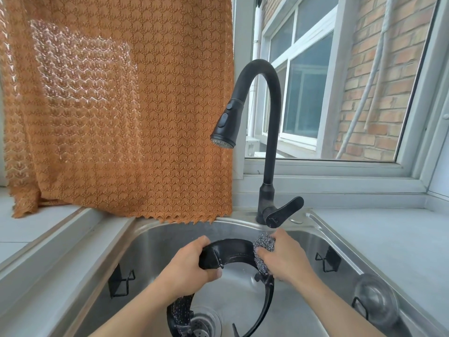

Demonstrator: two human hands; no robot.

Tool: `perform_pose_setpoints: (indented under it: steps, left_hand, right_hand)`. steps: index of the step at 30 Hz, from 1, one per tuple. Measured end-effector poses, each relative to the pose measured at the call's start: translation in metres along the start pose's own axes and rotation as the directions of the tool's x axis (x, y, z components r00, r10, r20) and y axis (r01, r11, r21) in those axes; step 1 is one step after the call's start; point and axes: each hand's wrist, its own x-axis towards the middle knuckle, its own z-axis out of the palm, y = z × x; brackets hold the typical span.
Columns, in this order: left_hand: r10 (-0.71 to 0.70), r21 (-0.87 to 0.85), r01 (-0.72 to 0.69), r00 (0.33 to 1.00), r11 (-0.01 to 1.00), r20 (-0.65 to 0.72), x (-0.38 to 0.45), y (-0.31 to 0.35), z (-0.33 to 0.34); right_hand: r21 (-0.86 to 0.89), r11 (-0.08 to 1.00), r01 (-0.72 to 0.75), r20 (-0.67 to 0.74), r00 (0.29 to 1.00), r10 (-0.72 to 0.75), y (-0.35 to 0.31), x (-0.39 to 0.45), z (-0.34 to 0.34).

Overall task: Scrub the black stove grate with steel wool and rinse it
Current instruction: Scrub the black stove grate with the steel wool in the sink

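While the left hand (pixel 188 266) grips the stove grate (pixel 233 251) upright over the sink (pixel 155 237), the right hand (pixel 284 257) clutches steel wool (pixel 263 244) against its far-right rim.

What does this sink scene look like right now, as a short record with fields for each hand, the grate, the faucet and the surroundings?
left hand: grips the black stove grate's rim on its left side
right hand: presses a steel wool pad against the grate's upper right rim
black stove grate: ring-shaped, held tilted inside the sink
sink: stainless steel, drain strainer at the bottom
faucet: black gooseneck, no water visibly running
surroundings: orange curtain on the left, window behind
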Motion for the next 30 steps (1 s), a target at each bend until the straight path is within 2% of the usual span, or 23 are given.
perform_pose_setpoints:
  steps: [3, 7, 11, 14, 17, 20, 22, 24, 27, 30]
  left_hand:
    - [-0.014, -0.025, 0.014, 1.0, 1.0, 0.003, -0.001, -0.001, -0.002]
    - [-0.032, -0.022, 0.032, 0.999, 0.999, 0.001, -0.002, 0.0, -0.002]
    - [-0.049, -0.026, 0.049, 0.999, 0.998, -0.009, -0.003, 0.004, 0.0]
    - [-0.068, -0.021, 0.068, 0.997, 0.997, -0.024, -0.006, 0.007, 0.002]
    - [-0.069, 0.022, 0.07, 0.997, 0.997, -0.04, -0.007, 0.009, 0.003]
    - [-0.078, 0.043, 0.08, 0.996, 0.996, -0.048, -0.007, 0.01, 0.003]
    - [-0.084, 0.042, 0.086, 0.995, 0.995, -0.048, -0.007, 0.01, 0.002]
    - [-0.085, 0.038, 0.087, 0.995, 0.996, -0.044, -0.007, 0.01, 0.002]
    - [-0.084, 0.041, 0.086, 0.995, 0.995, -0.046, -0.008, 0.01, 0.003]
    - [-0.084, 0.056, 0.086, 0.995, 0.995, -0.046, -0.008, 0.01, 0.003]
  right_hand:
    - [-0.07, 0.996, -0.051, 0.052, 0.997, 0.055, 0.009, 0.008, 0.006]
    - [-0.024, 0.992, -0.126, 0.104, 0.986, 0.128, 0.018, 0.012, 0.011]
    - [0.038, 0.996, -0.083, 0.133, 0.988, 0.077, 0.016, 0.01, 0.013]
    - [0.223, 0.966, -0.13, 0.186, 0.978, 0.089, 0.015, 0.011, 0.008]
    - [0.442, 0.852, -0.281, 0.302, 0.941, 0.154, 0.015, 0.014, 0.001]
    - [0.588, 0.736, -0.336, 0.458, 0.888, 0.039, 0.014, 0.015, -0.01]
    - [0.59, 0.754, -0.289, 0.497, 0.866, -0.057, 0.012, 0.011, -0.018]
    - [0.558, 0.797, -0.231, 0.477, 0.875, -0.08, 0.014, 0.008, -0.019]
    - [0.511, 0.825, -0.243, 0.437, 0.9, -0.005, 0.016, 0.008, -0.014]
    - [0.371, 0.897, -0.242, 0.377, 0.921, 0.093, 0.012, 0.005, -0.015]
